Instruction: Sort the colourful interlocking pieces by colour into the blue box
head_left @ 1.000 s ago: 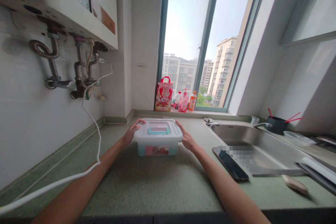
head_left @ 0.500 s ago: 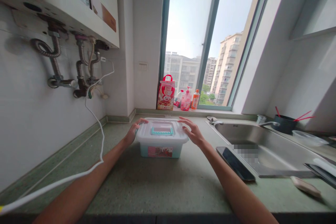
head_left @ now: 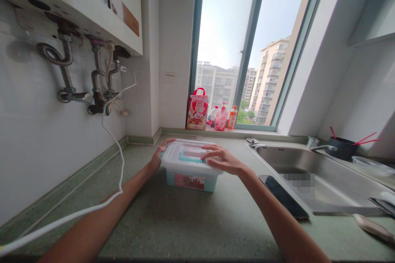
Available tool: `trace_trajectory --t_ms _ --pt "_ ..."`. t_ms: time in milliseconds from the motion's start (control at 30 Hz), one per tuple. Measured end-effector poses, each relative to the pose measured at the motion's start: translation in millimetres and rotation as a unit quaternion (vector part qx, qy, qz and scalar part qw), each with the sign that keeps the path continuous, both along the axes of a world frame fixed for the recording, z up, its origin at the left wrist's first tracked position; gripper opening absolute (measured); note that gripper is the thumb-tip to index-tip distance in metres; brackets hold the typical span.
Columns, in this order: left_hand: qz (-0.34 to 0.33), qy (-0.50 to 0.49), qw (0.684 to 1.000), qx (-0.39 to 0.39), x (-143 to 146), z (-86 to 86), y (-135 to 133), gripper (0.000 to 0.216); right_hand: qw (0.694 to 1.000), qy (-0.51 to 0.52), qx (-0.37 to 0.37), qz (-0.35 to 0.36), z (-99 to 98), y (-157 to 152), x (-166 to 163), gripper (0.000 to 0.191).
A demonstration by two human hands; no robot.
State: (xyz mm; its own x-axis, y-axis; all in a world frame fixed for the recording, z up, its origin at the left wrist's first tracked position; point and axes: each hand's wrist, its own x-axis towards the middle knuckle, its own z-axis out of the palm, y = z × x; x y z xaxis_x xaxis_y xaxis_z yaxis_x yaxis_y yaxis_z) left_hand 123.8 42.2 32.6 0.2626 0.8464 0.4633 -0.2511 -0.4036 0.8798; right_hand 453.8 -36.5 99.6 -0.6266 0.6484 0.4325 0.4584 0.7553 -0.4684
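A small lidded plastic box point(head_left: 188, 172) with a clear lid, a teal handle and a pale blue base stands on the green counter point(head_left: 185, 222). My left hand point(head_left: 158, 156) grips the box's left end, fingers curled over the lid's edge. My right hand point(head_left: 224, 160) lies on top of the lid, fingers stretched flat toward the teal handle.
A steel sink point(head_left: 314, 172) lies to the right with a dark phone point(head_left: 284, 201) on its near rim. A white cable point(head_left: 117, 164) hangs from pipes under a wall heater point(head_left: 77, 4) at left. A red bag point(head_left: 196, 111) and bottles point(head_left: 225, 118) stand on the windowsill.
My right hand has moved from the box's right side up onto the lid, toward the handle. My left hand has stayed at the left end.
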Motion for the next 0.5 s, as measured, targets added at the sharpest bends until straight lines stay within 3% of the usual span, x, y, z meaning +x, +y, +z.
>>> trace_trajectory --t_ms 200,500 --pt "-0.031 -0.011 0.999 -0.014 0 -0.2 3 0.059 1.0 -0.029 -0.003 -0.001 5.4 -3 -7 0.041" --pt "-0.033 0.003 0.999 -0.011 -1 1.3 2 0.055 0.999 0.018 -0.029 0.024 1.6 4 -12 0.04"
